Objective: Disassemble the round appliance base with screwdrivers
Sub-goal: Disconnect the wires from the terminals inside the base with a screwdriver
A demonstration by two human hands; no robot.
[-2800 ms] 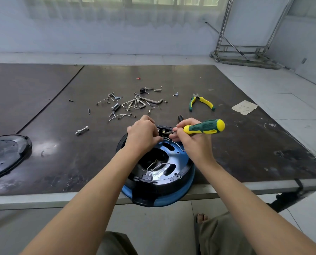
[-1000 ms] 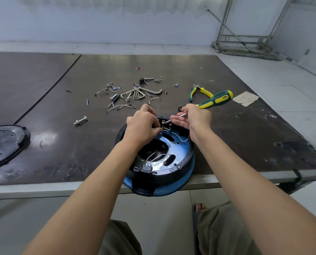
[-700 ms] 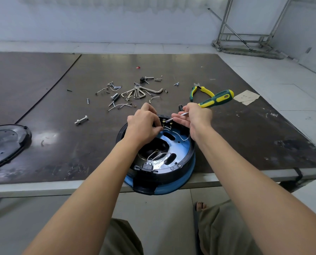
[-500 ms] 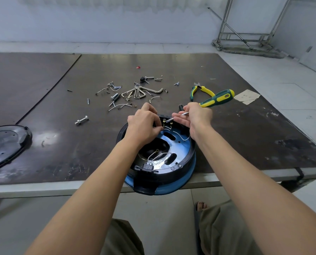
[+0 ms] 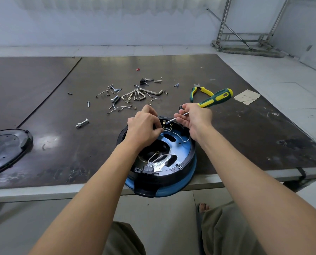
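The round appliance base, black with a blue shell and white wires inside, lies upside down at the table's near edge, overhanging it. My left hand grips its far inner rim, fingers curled beside the brass terminals. My right hand holds a green-and-yellow screwdriver, fingers around the metal shaft. The tip points down-left at the terminal block on the far rim.
Loose screws, bolts, hex keys and wire clips lie scattered behind the base. Green-yellow pliers rest at the right. One bolt lies to the left. A black round cover sits at the table's left edge. Taped paper lies far right.
The screwdriver handle has swung from level to raised, up and to the right, and its tip now sits at the terminals. My left hand has stayed on the rim.
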